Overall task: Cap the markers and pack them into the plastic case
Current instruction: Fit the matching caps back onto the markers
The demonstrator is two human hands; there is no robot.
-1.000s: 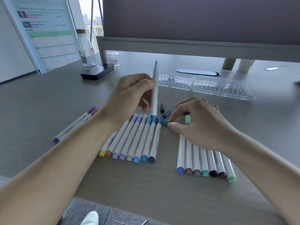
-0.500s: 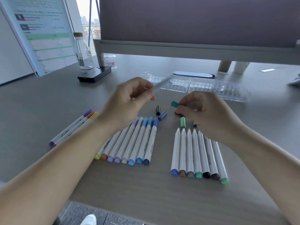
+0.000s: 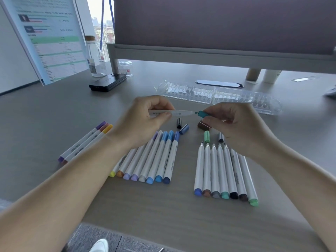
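My left hand (image 3: 145, 120) holds a white marker (image 3: 179, 112) level above the table, its teal tip pointing right. My right hand (image 3: 234, 122) pinches a teal cap (image 3: 201, 114) just at that tip. Below lie a row of several capped markers (image 3: 154, 159) and, to the right, a row of several uncapped markers (image 3: 221, 170). Loose caps rest on the table: black (image 3: 179, 123), blue (image 3: 184, 129), brown (image 3: 203, 125), green (image 3: 206, 136), and grey (image 3: 220, 137). The clear plastic case (image 3: 218, 96) lies open behind my hands. Three capped markers (image 3: 85, 141) lie at the left.
A black box (image 3: 107, 82), a bottle (image 3: 94, 57) and a small jar (image 3: 125, 68) stand at the back left by a leaning poster board (image 3: 49, 37). A desk partition (image 3: 218, 55) spans the back. The table's front edge (image 3: 163, 231) is near me.
My left hand tipped the marker from upright to level. My right hand picked the teal cap off the table and brought it up to the marker's tip.
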